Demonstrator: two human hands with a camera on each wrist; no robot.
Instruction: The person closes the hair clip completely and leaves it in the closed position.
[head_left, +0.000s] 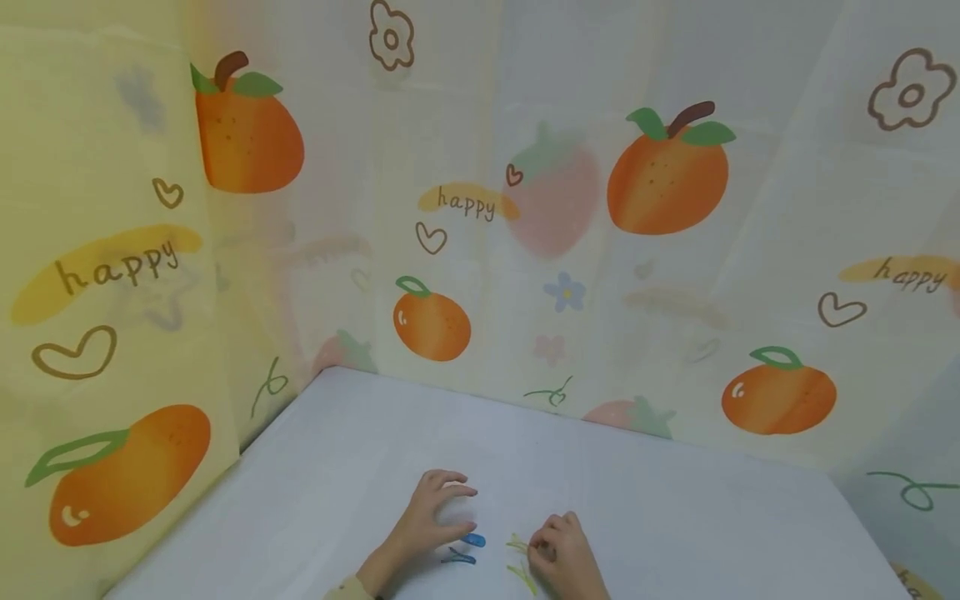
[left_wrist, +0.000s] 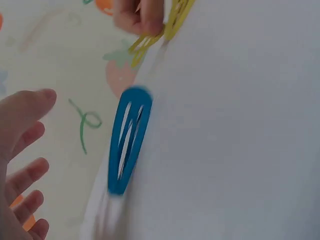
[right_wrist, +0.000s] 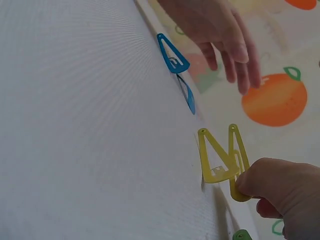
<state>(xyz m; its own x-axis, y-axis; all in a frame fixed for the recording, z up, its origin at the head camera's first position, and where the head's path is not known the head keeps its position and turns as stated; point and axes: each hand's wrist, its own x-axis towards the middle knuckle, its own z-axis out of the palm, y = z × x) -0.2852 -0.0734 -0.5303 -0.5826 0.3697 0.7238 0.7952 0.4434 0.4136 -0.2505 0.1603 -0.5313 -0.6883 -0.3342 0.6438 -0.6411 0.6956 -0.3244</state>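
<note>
Over the white tabletop my right hand [head_left: 567, 557] pinches a yellow snap hair clip [right_wrist: 236, 192] between thumb and fingers. Right beside it is a second yellow hair clip [right_wrist: 206, 172], wider and spread apart, overlapping the held one in the right wrist view. My left hand [head_left: 420, 518] hovers with fingers spread and loosely bent, holding nothing. Near its thumb lies a blue hair clip [head_left: 474, 541], and a darker blue one [head_left: 460, 558] is just in front. The left wrist view shows a blue clip [left_wrist: 115, 150] apart from the left fingers [left_wrist: 31, 172].
A green piece [right_wrist: 242, 235] peeks in at the bottom of the right wrist view, mostly cut off. Curtains [head_left: 480, 267] printed with oranges and strawberries hang along the back and left edges of the white table [head_left: 660, 500].
</note>
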